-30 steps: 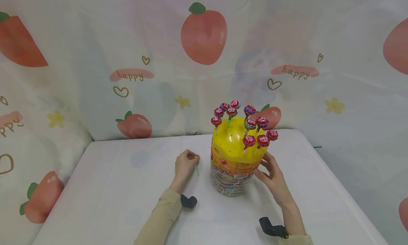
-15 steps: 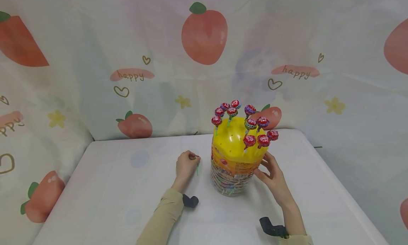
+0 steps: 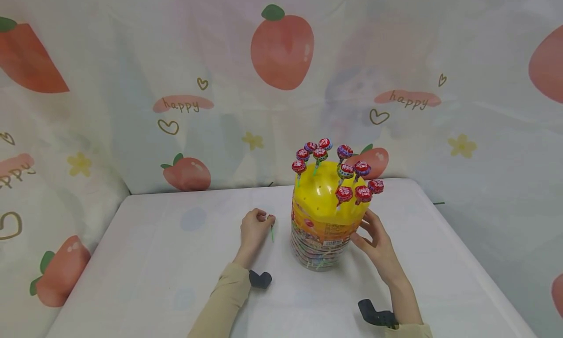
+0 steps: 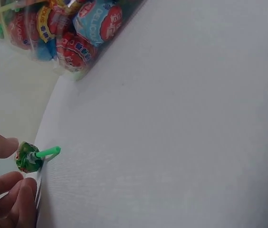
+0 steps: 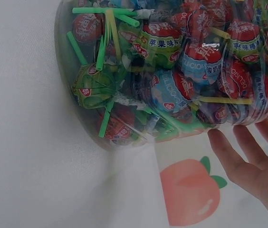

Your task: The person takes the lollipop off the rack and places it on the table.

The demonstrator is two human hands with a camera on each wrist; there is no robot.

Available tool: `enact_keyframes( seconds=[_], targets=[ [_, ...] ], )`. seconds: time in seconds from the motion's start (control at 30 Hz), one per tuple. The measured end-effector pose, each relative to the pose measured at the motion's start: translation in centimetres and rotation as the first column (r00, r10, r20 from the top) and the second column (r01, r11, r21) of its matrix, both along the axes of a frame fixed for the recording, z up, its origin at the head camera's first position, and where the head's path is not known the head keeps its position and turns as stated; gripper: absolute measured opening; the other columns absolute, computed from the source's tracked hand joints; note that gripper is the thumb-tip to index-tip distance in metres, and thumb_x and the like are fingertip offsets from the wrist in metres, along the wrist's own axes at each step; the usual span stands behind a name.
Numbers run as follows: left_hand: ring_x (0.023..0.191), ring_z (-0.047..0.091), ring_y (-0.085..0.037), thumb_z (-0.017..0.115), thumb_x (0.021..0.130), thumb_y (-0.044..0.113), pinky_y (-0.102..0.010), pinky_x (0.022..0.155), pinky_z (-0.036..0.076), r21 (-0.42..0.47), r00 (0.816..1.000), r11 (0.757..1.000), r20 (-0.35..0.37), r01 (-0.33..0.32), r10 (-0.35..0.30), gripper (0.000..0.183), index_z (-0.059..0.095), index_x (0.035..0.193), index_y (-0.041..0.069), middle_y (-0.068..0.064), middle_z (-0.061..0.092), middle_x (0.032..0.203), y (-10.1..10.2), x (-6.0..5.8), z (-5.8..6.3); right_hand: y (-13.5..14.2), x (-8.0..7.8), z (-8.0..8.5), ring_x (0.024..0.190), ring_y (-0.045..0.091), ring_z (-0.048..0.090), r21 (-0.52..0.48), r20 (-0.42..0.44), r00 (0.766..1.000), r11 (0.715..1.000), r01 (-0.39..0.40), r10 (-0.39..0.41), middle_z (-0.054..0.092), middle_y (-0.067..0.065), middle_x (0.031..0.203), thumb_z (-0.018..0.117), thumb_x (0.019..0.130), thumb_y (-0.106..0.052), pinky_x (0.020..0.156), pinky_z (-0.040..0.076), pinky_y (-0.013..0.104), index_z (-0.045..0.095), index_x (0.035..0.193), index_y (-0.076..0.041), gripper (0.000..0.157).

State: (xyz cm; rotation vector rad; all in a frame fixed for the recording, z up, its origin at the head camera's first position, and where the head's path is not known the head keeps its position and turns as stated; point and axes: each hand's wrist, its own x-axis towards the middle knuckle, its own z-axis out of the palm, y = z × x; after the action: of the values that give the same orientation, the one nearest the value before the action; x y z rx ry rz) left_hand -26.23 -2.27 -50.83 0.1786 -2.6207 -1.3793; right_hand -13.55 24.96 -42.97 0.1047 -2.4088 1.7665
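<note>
- Jar [image 3: 316,250] stood upright on the white table [image 3: 167,269]; landmark for everything below.
- Left hand [image 3: 254,230], to the jar's left and apart from it: pinched one lollipop [image 4: 28,158] by its wrapped head, green stick [image 4: 49,152] pointing down toward the tabletop.
- Right hand [image 3: 376,245], at the jar's right side: fingers relaxed and spread, touching the wall, not clenched.
- Yellow lid [image 3: 323,196] on the jar's top: lollipops stuck up all around it [image 3: 343,195], several leaning outward; front-left part bare, with small dots, probably holes.
- Lollipop judged light, head hard, wrapper likely a bit slippery; stick thin, fairly stiff, might bend if forced. Best held by the head, stick left free.
- Jar looked like smooth clear plastic packed with more lollipops; probably heavy, wall somewhat flexible. Flat palm or spread fingers low on the side seemed safest; standing lollipops likely easy to knock.
- Edges: table's back edge ran behind the jar, right edge well apart beyond the right hand.
- Room: tabletop spread widest left of the jar; a narrow gap separated jar from pinched lollipop.
</note>
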Motion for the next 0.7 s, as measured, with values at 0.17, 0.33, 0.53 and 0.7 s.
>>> enact_keyframes(
  seconds=[0.17, 0.33, 0.53, 0.7],
  targets=[
    [0.077, 0.059, -0.02, 0.076, 0.081, 0.029, -0.03, 0.067, 0.043, 0.036, 1.0, 0.999, -0.005, -0.012, 0.012, 0.029, 0.069, 0.099, 0.007, -0.008, 0.067, 0.085, -0.2, 0.7, 0.5, 0.0, 0.0, 0.0, 0.138, 0.036, 0.029, 0.0, 0.004, 1.0, 1.0, -0.001, 0.001, 0.025, 0.014, 0.155, 0.059, 0.092, -0.014, 0.105, 0.028, 0.068, 0.019, 0.152, -0.014, 0.072],
    [0.076, 0.062, -0.019, 0.075, 0.081, 0.027, -0.029, 0.069, 0.047, 0.127, 0.999, 0.992, -0.049, -0.006, 0.013, 0.03, 0.069, 0.103, 0.007, -0.008, 0.068, 0.09, -0.1, 1.9, 1.8, 0.1, 0.0, 0.0, 0.138, 0.036, 0.029, -0.001, 0.006, 1.0, 1.0, -0.005, 0.005, 0.026, 0.014, 0.155, 0.059, 0.092, -0.014, 0.105, 0.029, 0.069, 0.019, 0.152, -0.015, 0.072],
    [0.073, 0.061, -0.018, 0.076, 0.081, 0.024, -0.029, 0.07, 0.049, 0.189, 0.99, 0.982, -0.138, 0.02, 0.006, 0.027, 0.069, 0.102, 0.007, -0.009, 0.068, 0.092, 0.4, 3.1, 4.1, 0.1, -0.1, -0.1, 0.135, 0.03, 0.031, 0.001, 0.0, 1.0, 1.0, -0.005, 0.005, 0.026, 0.013, 0.155, 0.059, 0.093, -0.014, 0.105, 0.029, 0.068, 0.02, 0.153, -0.017, 0.072],
    [0.075, 0.062, -0.018, 0.075, 0.083, 0.025, -0.026, 0.068, 0.05, 0.227, 0.979, 0.971, -0.204, 0.069, -0.022, 0.026, 0.069, 0.103, 0.01, -0.008, 0.068, 0.094, 0.7, 3.9, 5.8, 0.1, -0.1, -0.2, 0.13, 0.012, 0.033, -0.001, -0.008, 1.0, 1.0, -0.006, 0.006, 0.027, 0.013, 0.154, 0.059, 0.093, -0.014, 0.105, 0.029, 0.069, 0.021, 0.152, -0.017, 0.071]
  ],
)
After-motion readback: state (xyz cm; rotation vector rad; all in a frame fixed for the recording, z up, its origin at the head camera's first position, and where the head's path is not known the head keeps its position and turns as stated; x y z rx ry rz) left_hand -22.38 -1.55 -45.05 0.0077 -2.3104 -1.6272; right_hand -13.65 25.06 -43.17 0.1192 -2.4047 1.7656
